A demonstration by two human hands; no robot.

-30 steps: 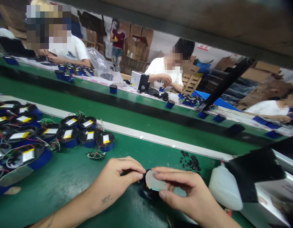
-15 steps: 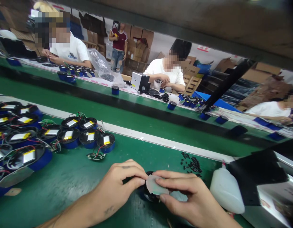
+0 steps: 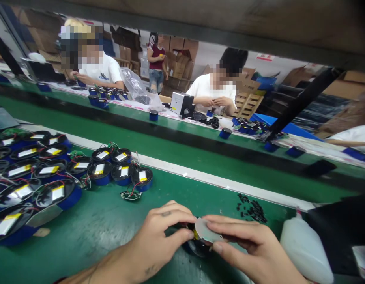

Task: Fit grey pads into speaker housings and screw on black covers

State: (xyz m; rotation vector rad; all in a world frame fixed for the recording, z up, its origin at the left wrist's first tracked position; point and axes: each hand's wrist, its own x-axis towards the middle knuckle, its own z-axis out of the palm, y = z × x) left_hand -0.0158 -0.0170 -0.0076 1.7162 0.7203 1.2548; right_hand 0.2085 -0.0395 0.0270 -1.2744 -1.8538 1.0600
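In front of me on the green bench lies a round black housing [image 3: 197, 247], partly covered by both hands. My right hand [image 3: 247, 244] pinches a thin pale plate [image 3: 206, 232] with rounded edges, tilted over the housing. My left hand [image 3: 167, 232] is closed at the plate's left side, thumb and forefinger almost together beside a small yellow patch [image 3: 195, 233]. What those fingertips grip is too hidden to name.
Several blue housings [image 3: 101, 173] with flat batteries and wired circuit boards [image 3: 131, 195] crowd the left. Small black parts [image 3: 251, 209] lie ahead right, near a white squeeze bottle [image 3: 306, 246]. Past a white rail [image 3: 182, 173] runs a green belt [image 3: 170, 144]; people sit beyond.
The view has swung slightly left, so things appear shifted right. Both hands stay at the housing; the plate has tilted a little and a yellow patch now shows beside it.
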